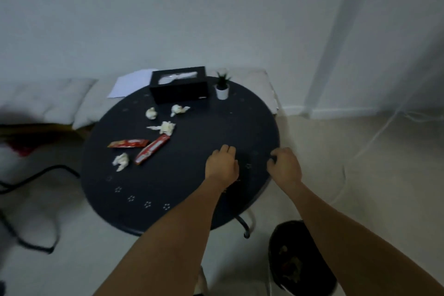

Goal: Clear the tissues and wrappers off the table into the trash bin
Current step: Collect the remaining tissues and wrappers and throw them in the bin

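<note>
Several crumpled white tissues lie on the left half of the round dark table [192, 127]: one at the back left [151, 113], one beside it [179, 109], one in the middle [165, 127] and one nearer me [121, 161]. Two red wrappers [128, 143] [151, 149] lie between them. My left hand [223, 165] rests on the table's right half with fingers curled, holding nothing that I can see. My right hand [286, 165] hovers at the table's right edge, fingers loosely curled and empty. A dark trash bin [290, 264] stands on the floor at lower right, partly hidden by my right forearm.
A black tissue box [179, 87] and a small potted plant [222, 89] stand at the table's far edge. White paper [129, 84] and pale cushions [48, 101] lie behind. A dark chair frame [28, 199] is on the left. A white cable [374, 142] crosses the floor on the right.
</note>
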Motion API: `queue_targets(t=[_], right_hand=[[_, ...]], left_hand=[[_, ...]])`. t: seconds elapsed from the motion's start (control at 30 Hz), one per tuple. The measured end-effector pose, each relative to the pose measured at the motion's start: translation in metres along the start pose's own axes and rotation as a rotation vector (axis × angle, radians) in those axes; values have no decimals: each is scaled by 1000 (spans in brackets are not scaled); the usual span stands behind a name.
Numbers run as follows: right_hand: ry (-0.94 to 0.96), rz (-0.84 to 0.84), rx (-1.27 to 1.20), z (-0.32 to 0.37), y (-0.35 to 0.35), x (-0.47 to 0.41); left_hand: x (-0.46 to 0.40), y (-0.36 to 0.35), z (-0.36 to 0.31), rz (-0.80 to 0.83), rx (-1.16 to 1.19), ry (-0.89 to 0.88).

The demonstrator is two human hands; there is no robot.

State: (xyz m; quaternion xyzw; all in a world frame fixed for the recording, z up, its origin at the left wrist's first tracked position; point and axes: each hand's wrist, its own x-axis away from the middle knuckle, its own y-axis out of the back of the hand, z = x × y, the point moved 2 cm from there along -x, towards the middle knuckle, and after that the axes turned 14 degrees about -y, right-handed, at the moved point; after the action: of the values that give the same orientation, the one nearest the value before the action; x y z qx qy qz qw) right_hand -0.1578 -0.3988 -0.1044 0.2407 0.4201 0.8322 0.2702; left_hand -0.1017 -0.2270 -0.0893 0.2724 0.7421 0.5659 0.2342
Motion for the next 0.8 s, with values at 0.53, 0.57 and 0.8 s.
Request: queue_targets(t=[0.53,0.57,0.8], right_hand=[[419,241,207,238,-162,40],[458,239,226,247,-169,44],[602,249,472,284,-216,53]], left_hand=[[124,59,252,-126,72,588],[129,59,261,-121,82,592],[139,47,299,-20,196,481]])
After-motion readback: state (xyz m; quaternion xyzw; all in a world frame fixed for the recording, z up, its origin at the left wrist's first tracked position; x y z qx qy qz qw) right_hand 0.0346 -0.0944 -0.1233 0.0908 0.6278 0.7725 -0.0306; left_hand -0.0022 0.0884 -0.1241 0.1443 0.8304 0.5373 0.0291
